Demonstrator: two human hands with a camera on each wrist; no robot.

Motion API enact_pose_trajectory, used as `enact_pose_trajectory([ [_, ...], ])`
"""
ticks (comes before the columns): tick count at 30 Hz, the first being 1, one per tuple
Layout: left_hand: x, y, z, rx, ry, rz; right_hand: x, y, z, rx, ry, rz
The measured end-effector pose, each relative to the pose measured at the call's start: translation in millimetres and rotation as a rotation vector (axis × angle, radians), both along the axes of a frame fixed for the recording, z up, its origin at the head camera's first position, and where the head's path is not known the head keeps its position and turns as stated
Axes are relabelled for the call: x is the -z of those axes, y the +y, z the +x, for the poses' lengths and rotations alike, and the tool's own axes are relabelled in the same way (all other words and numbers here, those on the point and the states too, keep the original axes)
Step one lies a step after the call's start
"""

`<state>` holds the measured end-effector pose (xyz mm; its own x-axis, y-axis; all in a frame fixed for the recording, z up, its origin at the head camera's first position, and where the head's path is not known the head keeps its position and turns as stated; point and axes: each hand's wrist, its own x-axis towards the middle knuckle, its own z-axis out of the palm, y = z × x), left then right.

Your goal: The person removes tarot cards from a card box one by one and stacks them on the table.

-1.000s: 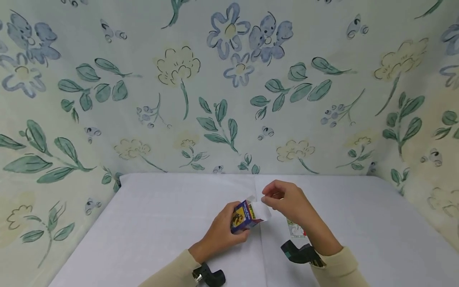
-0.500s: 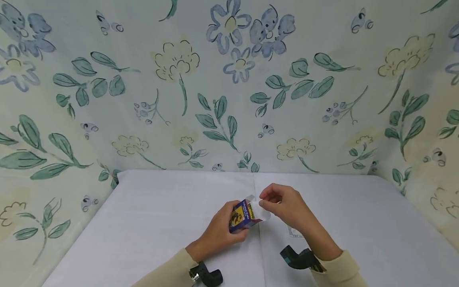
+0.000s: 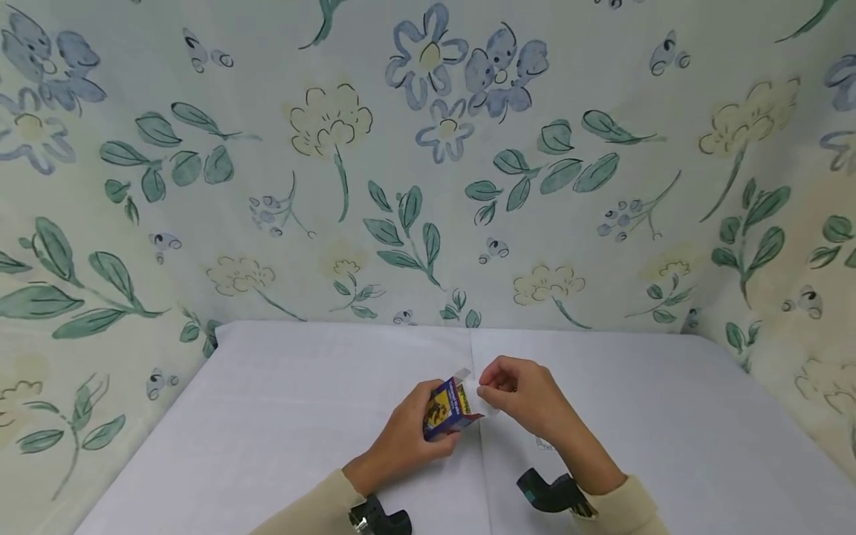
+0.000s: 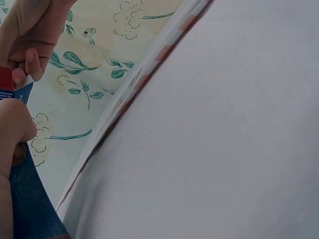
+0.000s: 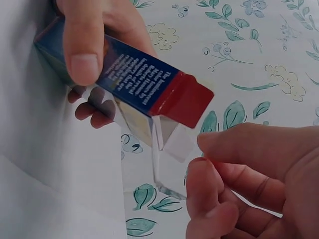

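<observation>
My left hand grips a small blue card box with a yellow picture on its front, tilted, its end standing open. In the right wrist view a red side flap sticks out from that end, and a white lid flap hangs out below it. My right hand has its thumb and forefinger at the outer edge of the white flap, pinching it, with the other fingers curled. The left wrist view shows the left thumb across the box. What lies inside the box is hidden.
A printed card lies on the white tablecloth, mostly hidden behind the right forearm. Black wrist cameras sit on both wrists. Floral cloth hangs behind and at the sides of the table.
Both hands and the box have shifted slightly left and down in the head view. The right hand has come closer to the box opening, and its forearm now covers more of the card.
</observation>
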<state>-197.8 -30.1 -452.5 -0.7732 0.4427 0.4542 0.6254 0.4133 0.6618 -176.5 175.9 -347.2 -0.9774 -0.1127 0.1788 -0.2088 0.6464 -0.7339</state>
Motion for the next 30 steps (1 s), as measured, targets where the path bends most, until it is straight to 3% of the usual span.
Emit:
enact_pose_trajectory([
  [6,3.3,-0.9,4.4,-0.003,-0.016,0.002,7.7,1,2.5,0.003,-0.043,0.011],
  [12,2.9,-0.6,1.7,0.008,0.012,0.015,8.7,1,2.7,0.016,-0.033,0.028],
  [20,1.9,0.9,1.8,0.026,-0.015,0.018,12.1,0,3.6,0.038,-0.083,0.029],
  [30,0.4,0.7,1.0,0.018,0.006,0.009,17.4,-2,0.9,0.016,-0.075,0.025],
])
